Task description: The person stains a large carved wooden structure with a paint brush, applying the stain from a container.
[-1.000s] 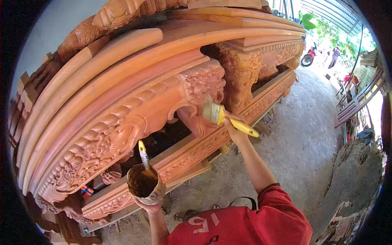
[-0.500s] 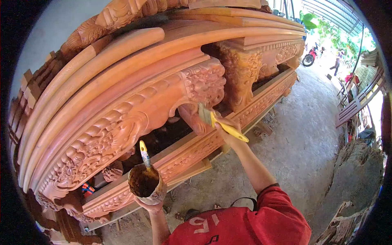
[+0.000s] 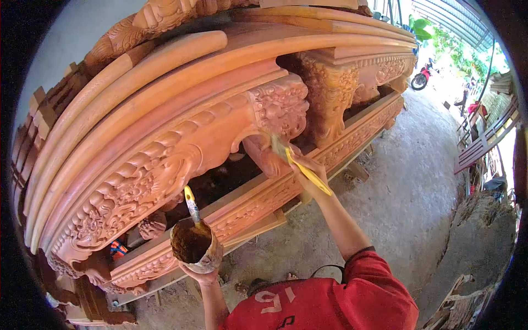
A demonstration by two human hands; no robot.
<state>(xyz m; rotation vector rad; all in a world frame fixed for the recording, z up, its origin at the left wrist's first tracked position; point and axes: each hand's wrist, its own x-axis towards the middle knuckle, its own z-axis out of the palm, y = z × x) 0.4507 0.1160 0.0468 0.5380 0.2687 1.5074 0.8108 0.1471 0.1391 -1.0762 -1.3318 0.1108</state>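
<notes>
My right hand (image 3: 309,171) is closed round the yellow handle of a paintbrush (image 3: 308,173). The bristles, slightly blurred, are at the lower edge of the carved corner (image 3: 280,107) of a large reddish-brown wooden piece of furniture (image 3: 212,129); whether they touch it is hard to tell. Below and to the left, my left hand (image 3: 202,274) grips a stained round pot (image 3: 210,259) coated inside with dark brown stuff. Standing in this pot is a second brush (image 3: 191,202), its yellow-tipped handle leaning out over the rim.
A carved lower rail (image 3: 258,201) runs along the furniture's base, resting on wooden blocks (image 3: 357,171) above the concrete floor (image 3: 385,203). At the right lean a slatted wooden panel (image 3: 487,137) and a big rough slab (image 3: 473,247). A red motorbike (image 3: 422,77) and a person (image 3: 467,93) are far back.
The brush in my right hand has shifted slightly down at the handle, with its bristles near the same carved corner. The pot has barely moved. The distant person has moved right.
</notes>
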